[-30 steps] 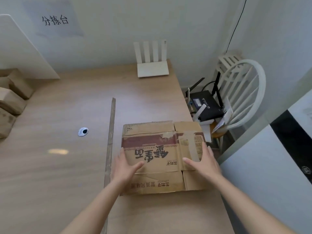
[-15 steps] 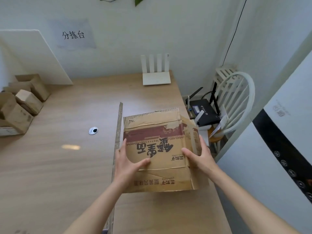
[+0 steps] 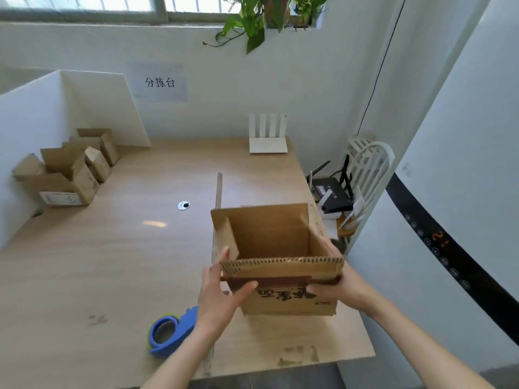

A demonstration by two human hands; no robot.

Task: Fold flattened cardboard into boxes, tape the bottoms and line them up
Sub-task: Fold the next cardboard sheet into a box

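Cardboard box (image 3: 278, 259), opened into a square tube and held up at lower centre of the frame, just above the near right part of the table (image 3: 118, 262). Left hand (image 3: 222, 293) gripping the near left corner, thumb across the printed front, fingers curled round the side. Right hand (image 3: 341, 284) clamped on the near right corner, thumb on the front. Best now to square the corners firmly, then turn the bottom up and fold the short flaps in before the long ones, keeping the edges flush. Blue tape dispenser (image 3: 171, 332) lying at lower left of the hands, within easy reach for sealing. Finished boxes (image 3: 67, 169) lined up at upper left, probably the spot for this one.
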